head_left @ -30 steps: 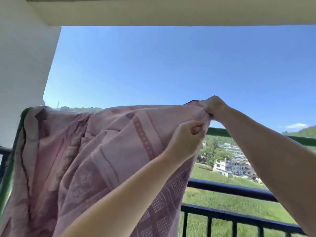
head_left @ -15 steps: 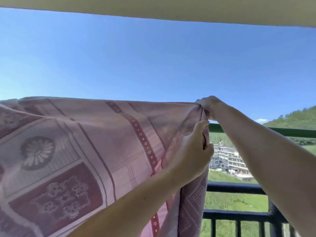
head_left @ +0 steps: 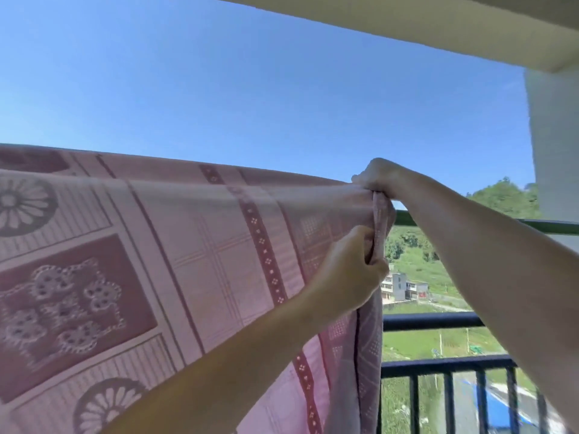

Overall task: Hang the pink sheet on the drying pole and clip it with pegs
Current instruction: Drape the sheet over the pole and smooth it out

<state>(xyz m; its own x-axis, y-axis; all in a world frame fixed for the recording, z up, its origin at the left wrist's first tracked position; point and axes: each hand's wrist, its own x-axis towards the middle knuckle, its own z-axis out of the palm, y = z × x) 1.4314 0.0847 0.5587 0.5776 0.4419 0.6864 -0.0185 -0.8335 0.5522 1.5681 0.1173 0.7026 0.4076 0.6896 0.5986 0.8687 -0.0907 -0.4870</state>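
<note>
Both grips are closed on the cloth's right edge: the right hand (head_left: 377,178) pinches the top corner up at pole height, while the left hand (head_left: 351,267) bunches the hem just below it. From there the pink woven sheet with flower and lattice patterns (head_left: 163,261) runs leftward, draped over the green metal drying pole (head_left: 470,221) above the dark balcony railing (head_left: 438,321). This looks like the spreading step; next would be fetching pegs, none visible here, and clipping this corner.

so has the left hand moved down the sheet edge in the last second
Yes. The left hand now grips the sheet edge lower, farther below the green pole and the right hand than before.
</note>
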